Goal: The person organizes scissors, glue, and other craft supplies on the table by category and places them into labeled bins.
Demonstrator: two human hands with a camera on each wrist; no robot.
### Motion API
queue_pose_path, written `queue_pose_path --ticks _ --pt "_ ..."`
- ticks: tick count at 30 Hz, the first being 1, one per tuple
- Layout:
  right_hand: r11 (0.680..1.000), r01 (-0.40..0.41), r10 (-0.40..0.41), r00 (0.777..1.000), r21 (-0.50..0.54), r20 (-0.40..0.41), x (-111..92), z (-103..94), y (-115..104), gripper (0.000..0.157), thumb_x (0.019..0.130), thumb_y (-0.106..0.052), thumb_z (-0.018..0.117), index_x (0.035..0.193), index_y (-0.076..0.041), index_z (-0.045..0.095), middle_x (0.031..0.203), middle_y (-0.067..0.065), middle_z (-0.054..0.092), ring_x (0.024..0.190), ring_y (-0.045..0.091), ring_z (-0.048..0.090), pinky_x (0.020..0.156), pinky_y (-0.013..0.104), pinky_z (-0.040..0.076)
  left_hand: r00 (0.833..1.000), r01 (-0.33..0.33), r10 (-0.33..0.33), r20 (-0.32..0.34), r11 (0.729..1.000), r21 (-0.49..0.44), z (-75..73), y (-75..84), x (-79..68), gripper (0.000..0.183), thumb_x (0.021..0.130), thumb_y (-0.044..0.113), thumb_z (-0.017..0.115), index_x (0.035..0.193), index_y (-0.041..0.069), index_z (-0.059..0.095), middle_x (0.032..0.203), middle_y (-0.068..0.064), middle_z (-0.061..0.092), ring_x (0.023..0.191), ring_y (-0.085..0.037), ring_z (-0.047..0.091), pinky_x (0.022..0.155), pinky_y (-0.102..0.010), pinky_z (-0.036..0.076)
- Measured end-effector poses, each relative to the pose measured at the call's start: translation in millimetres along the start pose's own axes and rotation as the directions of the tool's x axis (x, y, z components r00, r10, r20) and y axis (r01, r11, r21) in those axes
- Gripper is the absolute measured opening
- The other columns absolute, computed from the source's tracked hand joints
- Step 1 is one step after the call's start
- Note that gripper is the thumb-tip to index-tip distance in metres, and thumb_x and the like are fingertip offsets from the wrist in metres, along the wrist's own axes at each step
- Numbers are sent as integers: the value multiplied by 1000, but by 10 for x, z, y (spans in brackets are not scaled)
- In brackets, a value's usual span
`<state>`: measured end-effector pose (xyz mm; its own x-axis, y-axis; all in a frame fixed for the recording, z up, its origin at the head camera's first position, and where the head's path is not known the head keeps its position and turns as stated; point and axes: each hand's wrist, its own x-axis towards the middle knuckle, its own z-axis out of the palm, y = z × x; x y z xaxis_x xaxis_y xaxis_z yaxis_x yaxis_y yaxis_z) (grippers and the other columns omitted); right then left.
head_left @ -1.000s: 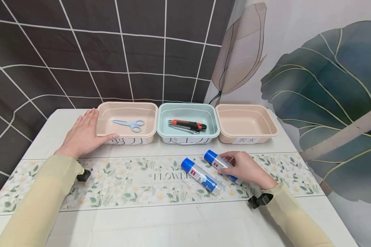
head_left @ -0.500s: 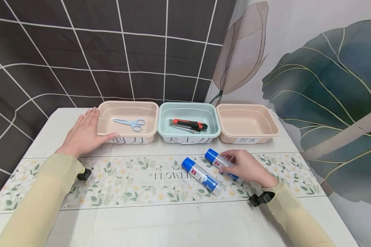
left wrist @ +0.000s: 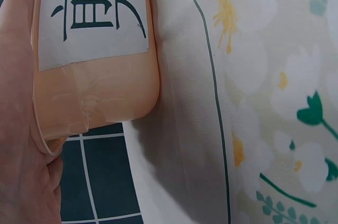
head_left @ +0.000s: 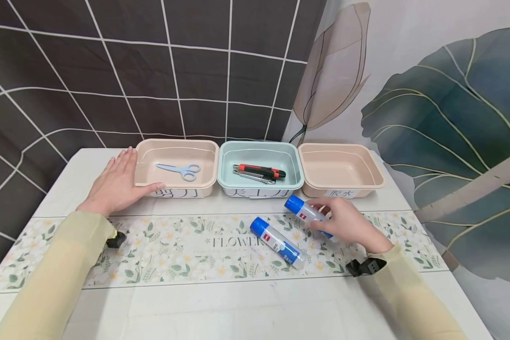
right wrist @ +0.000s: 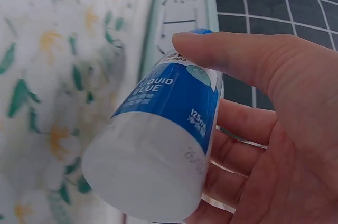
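Gridded backdrop (head_left: 199, 71), floral table (head_left: 161, 250); right fingers (right wrist: 245, 121) grip a glue bottle (right wrist: 163, 97), left fingers (head_left: 122, 163) straight.

On my feed, I watched the right hand (head_left: 346, 221) shift the pinched glue bottle (head_left: 309, 213) away from me, nearer the blue tub (head_left: 261, 152).

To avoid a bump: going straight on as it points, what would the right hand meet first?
Probably the pale-blue rectangular plastic box, the held blue-capped plastic glue bottle leading; height's unclear.
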<state>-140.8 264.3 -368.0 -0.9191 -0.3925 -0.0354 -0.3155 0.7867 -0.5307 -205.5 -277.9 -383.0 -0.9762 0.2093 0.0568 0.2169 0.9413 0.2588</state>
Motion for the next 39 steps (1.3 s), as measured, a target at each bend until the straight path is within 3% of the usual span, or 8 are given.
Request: queue_pose_path --ticks 9,21,31,39 --pt "997 72 -71 994 4 -82 8 -340 -100 46 85 -11 85 127 -2 70 108 6 71 92 23 64 77 42 59 1000 -3 3 -2 1000 2 -9 6 4 123 89 76 55 157 -13 4 164 -32 7 152 -44 5 124 -52 -1" --pt "997 33 -48 969 -65 -242 57 -895 -174 48 85 -10 84 130 -1 67 116 15 68 99 31 66 86 55 59 1000 -8 8 1 1000 -1 -10 7 -3 123 89 75 56 157 -13 4 163 -33 9 152 -44 6 124 -53 0" --pt "997 -23 4 972 -77 -234 278 -1196 -93 53 90 -22 81 135 0 63 123 23 66 104 41 66 88 59 57 1000 -1 1 3 1000 -9 -9 10 -14 123 89 75 56 157 -13 2 164 -32 7 152 -44 6 124 -49 -4" --pt "996 -47 32 978 -70 -207 521 -1261 122 52 92 -21 79 137 -1 62 130 22 64 110 42 65 91 59 55 1000 -3 3 2 1000 -14 -7 11 -14 123 89 75 56 157 -12 2 164 -32 7 153 -43 4 124 -48 -5"
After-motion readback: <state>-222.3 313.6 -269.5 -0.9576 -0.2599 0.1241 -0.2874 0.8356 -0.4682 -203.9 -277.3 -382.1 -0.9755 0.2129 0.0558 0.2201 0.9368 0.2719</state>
